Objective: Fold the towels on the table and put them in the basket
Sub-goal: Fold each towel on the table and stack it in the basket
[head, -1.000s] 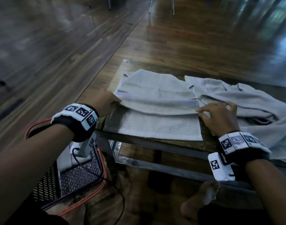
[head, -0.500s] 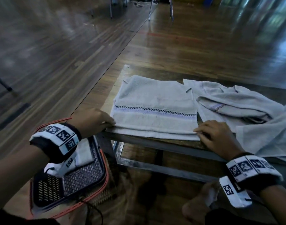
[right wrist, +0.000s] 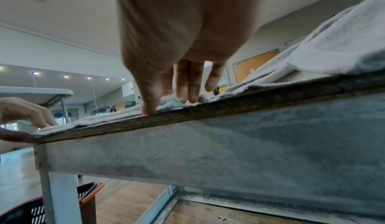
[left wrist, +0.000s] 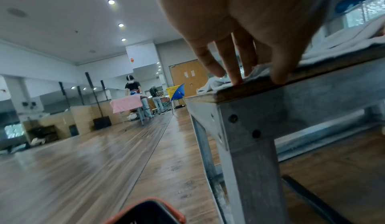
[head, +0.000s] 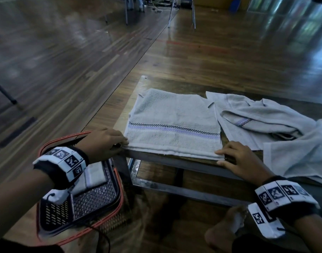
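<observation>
A grey towel (head: 173,125) with a lilac and checked stripe lies folded flat at the table's near left end. My left hand (head: 124,143) rests its straight fingers on the towel's near left corner (left wrist: 258,69), and its thumb (left wrist: 279,79) touches the table edge. My right hand (head: 219,157) lays straight fingers (right wrist: 187,92) on the towel's near right corner. A dark basket with an orange rim (head: 120,201) stands on the floor below my left wrist, with one folded towel (head: 94,177) inside.
Crumpled grey towels (head: 277,128) cover the right part of the low wooden table (head: 138,99), some hanging over its near edge. My bare foot (head: 227,229) is on the floor beneath. Chair legs (head: 193,13) stand far behind, and people work at a distant pink-covered table (left wrist: 127,104).
Both hands drew the towel's folded edge toward me, from the middle to the near table edge. The towel now lies doubled and flat, and the hands rest on its near corners.
</observation>
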Available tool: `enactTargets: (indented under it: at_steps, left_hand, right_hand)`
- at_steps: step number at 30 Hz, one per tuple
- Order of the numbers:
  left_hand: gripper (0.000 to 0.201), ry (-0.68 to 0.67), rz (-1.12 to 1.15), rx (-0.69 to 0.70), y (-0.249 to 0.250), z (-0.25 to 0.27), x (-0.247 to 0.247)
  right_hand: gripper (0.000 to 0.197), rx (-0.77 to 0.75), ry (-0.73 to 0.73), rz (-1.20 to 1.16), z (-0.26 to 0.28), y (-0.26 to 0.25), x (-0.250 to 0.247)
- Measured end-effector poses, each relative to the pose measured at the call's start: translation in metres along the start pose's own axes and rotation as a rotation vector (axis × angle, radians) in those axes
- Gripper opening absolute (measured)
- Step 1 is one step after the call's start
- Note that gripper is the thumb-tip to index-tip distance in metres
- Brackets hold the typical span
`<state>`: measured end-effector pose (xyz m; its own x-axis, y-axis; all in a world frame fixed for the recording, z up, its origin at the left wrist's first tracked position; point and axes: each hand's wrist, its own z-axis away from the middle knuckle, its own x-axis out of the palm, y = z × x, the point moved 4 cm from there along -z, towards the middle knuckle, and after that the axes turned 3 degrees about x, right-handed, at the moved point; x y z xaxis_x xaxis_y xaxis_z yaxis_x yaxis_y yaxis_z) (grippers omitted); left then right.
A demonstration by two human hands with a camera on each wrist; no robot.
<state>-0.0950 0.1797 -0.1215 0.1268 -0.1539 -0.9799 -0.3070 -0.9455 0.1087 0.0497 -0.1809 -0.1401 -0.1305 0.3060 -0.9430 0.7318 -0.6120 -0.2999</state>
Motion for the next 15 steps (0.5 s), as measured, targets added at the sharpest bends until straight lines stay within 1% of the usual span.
enactTargets:
  at_steps: [2, 4, 7, 9, 13, 15]
  left_hand:
    - [0.014, 0.041, 0.071, -0.058, 0.002, -0.001, -0.001]
    - [0.012, 0.042, 0.107, -0.128, 0.004, -0.001, -0.001]
    - [0.011, 0.066, 0.154, -0.172, 0.012, 0.005, -0.007]
    - [0.010, 0.149, 0.214, -0.196, 0.019, 0.010, -0.021]
    - [0.008, 0.352, 0.408, -0.206, 0.042, 0.020, -0.071]
    - [0.008, 0.475, 0.454, -0.213, 0.052, 0.017, -0.103]
  right_hand:
    - [0.034, 0.030, -0.001, -0.073, 0.002, 0.001, 0.004]
    - [0.030, 0.048, 0.012, -0.078, 0.005, -0.005, 0.006]
    - [0.019, 0.078, 0.023, -0.042, 0.013, -0.017, 0.000]
    - [0.014, 0.090, 0.075, -0.062, 0.021, -0.024, -0.014]
    - [0.021, 0.162, 0.309, -0.295, 0.041, -0.033, -0.068]
    - [0.023, 0.133, 0.396, -0.332, 0.046, -0.042, -0.102]
